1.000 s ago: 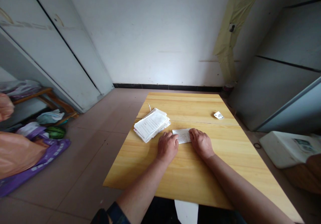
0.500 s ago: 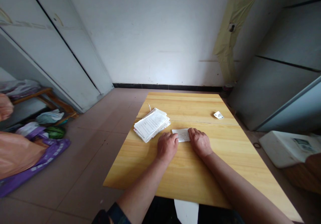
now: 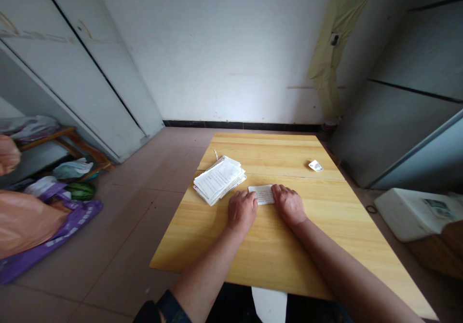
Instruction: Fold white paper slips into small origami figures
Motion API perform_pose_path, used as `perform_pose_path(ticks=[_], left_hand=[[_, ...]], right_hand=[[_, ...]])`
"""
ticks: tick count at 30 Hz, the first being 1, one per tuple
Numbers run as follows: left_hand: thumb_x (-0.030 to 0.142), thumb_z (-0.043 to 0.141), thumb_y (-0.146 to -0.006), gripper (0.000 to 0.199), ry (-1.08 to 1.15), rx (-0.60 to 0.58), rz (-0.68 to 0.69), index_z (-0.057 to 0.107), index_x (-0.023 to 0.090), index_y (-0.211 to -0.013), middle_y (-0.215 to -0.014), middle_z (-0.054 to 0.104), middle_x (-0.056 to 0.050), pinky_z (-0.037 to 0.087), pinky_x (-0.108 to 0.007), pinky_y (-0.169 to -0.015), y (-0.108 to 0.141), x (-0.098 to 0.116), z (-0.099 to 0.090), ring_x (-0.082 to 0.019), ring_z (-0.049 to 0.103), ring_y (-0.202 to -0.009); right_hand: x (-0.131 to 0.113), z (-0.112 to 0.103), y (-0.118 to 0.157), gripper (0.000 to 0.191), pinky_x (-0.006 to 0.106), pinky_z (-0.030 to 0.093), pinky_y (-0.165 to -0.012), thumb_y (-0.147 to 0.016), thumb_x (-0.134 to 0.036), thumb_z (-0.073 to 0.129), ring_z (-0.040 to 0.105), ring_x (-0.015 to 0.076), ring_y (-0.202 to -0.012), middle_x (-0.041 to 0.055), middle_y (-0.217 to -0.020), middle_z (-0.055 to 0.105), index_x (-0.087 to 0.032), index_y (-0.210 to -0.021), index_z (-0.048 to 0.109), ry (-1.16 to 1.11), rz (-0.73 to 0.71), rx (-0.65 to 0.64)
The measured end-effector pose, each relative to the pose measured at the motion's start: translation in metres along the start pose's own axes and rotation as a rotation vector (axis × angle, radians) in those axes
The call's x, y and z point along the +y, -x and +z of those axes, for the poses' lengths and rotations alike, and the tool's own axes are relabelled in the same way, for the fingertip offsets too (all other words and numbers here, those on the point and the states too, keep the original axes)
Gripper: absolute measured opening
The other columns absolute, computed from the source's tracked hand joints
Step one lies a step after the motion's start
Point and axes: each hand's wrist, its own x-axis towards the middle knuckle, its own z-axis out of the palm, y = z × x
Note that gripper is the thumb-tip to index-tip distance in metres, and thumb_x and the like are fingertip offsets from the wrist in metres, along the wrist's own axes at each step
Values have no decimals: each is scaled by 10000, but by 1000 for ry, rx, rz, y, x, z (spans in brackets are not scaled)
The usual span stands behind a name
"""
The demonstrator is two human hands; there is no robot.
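A small folded paper (image 3: pixel 265 195) with printed lines lies on the light wooden table (image 3: pixel 282 245). My left hand (image 3: pixel 242 211) has its fingers curled together at the paper's left edge. At the right edge my right hand (image 3: pixel 288 203) grips it, fingers bent and pressed close together. The fingertips of both hands are partly hidden. To the left of my left hand is an uneven stack of printed sheets (image 3: pixel 219 179).
A small white item (image 3: pixel 315 166) lies at the table's back right, and a thin white strip (image 3: pixel 216 154) behind the stack. Bags and a watermelon (image 3: pixel 80 190) are on the floor at left. A white box (image 3: pixel 415 214) stands at right.
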Motion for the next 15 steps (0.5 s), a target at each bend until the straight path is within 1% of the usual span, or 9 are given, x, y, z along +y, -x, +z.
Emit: perform_pose_path(ticks=[9,15], left_hand=[[263,505,-889,244,-27,-14,-6,658,213,-1072,-910,667,-67,437,-331,-812,0,2,-1,-218,586,-902],[266,498,-893,254,-31,-20,-5,655,209,-1084,-914,669,-70,442,-336,-812,-1,2,-1,-223,587,-905]], right_hand=[[0,3,1,159,267,304,-607,-941,-180,404,607,163,-732,68,-866,652,-172,-943,563,4,-10,20],[-1,2,1,167,268,320,-628,-941,-178,397,604,168,-760,83,-887,644,-167,-965,562,6,-22,-4]])
